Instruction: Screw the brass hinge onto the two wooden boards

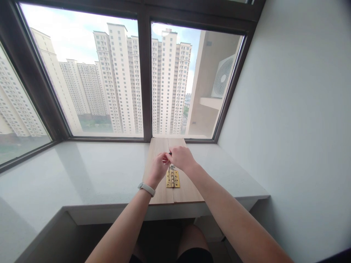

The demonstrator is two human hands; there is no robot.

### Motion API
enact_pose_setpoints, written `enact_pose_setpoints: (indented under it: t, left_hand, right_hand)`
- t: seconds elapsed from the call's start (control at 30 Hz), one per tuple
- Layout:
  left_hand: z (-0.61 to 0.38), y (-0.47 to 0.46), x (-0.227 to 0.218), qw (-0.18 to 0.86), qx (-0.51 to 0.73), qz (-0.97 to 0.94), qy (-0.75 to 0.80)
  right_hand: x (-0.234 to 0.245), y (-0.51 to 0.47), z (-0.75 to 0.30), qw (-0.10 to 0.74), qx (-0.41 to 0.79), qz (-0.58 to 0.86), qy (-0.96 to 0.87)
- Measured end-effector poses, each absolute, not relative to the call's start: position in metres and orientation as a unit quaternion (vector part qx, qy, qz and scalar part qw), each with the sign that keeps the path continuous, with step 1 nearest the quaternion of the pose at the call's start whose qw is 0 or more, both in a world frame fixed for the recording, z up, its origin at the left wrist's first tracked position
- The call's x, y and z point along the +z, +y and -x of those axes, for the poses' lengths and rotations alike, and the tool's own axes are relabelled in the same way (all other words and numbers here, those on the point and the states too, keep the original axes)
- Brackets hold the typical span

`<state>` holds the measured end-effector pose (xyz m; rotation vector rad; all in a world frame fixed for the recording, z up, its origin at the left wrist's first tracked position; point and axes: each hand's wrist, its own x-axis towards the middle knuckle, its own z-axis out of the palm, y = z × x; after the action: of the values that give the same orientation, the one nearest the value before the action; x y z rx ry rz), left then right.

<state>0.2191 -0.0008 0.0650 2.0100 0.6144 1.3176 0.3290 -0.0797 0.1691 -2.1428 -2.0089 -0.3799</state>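
Two light wooden boards (pixel 160 193) lie side by side on the white sill. A brass hinge (pixel 173 179) spans the seam between them, with several small screws (pixel 172 167) on and just beyond it. My right hand (pixel 181 157) is closed around a dark-handled tool (pixel 170 153) that looks like a screwdriver, mostly hidden by the fingers. Beside it, my left hand (pixel 159 166) has its fingers pinched close to the tool, over the boards past the hinge. What the left fingertips hold is too small to make out.
A white sill (pixel 109 175) runs under dark-framed windows (pixel 147 80), and its front edge is near my knees. The boards reach back to the window frame. A plain white wall (pixel 296 102) rises on the right. My left wrist wears a light-banded watch (pixel 147 189).
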Motion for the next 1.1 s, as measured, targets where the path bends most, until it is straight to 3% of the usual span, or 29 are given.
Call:
enact_pose_setpoints:
  t: [0.6,1.1]
  left_hand:
    - [-0.2100,-0.0011,0.0615,0.432,0.473,-0.744,0.188]
    - [-0.2099,-0.0059,0.0632,0.306,0.488,-0.783,0.235]
  right_hand:
    - [0.1641,-0.0803,-0.3330,0.100,-0.111,0.665,-0.732]
    - [0.1615,-0.0810,-0.3252,0.117,-0.123,0.700,-0.693]
